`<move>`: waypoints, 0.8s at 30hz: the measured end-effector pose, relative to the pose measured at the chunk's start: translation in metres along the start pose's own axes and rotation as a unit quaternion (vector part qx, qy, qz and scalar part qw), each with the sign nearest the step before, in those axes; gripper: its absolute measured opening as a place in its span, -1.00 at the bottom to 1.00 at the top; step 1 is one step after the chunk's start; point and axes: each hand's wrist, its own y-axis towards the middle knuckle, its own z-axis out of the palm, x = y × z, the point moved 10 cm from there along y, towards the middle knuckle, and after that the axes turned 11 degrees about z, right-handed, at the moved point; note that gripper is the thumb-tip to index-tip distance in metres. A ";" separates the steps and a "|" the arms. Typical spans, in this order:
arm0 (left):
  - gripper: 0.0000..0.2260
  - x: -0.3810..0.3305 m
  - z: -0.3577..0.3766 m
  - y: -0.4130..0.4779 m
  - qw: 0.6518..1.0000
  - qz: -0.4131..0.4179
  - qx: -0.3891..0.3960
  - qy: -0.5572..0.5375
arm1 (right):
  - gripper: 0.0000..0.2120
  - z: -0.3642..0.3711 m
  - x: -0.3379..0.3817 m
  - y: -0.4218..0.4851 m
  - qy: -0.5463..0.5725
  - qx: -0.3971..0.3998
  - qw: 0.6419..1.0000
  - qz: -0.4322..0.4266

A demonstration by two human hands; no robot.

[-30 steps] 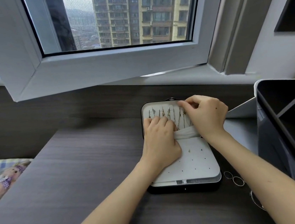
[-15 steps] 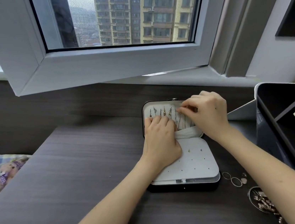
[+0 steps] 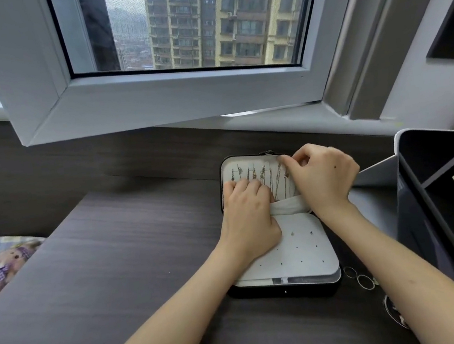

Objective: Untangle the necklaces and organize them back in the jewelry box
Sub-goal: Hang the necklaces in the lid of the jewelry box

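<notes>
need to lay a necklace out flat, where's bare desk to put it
The wide stretch of dark desk left of the jewelry box is bare. Right of it is crowded: rings, a jewelry dish and the grey organiser.

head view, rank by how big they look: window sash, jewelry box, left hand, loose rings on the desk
1. window sash, largest though farthest
2. jewelry box
3. left hand
4. loose rings, smallest

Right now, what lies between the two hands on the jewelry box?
Head view: thin necklaces on the white lid of the jewelry box fill the gap between left hand and right hand; a cloth band crosses below them.
</notes>
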 end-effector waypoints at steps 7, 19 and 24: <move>-0.74 0.001 0.000 0.000 1.000 -0.005 0.005 0.001 | -0.73 0.011 -0.011 -0.012 -0.045 0.103 0.993 0.035; -0.77 -0.001 0.001 -0.002 1.000 0.005 0.011 0.014 | -0.88 -0.003 0.016 -0.030 0.005 0.100 0.987 -0.123; -0.72 0.006 0.004 -0.001 1.000 -0.008 0.014 0.020 | -0.91 0.001 0.013 -0.042 -0.029 0.123 0.977 -0.169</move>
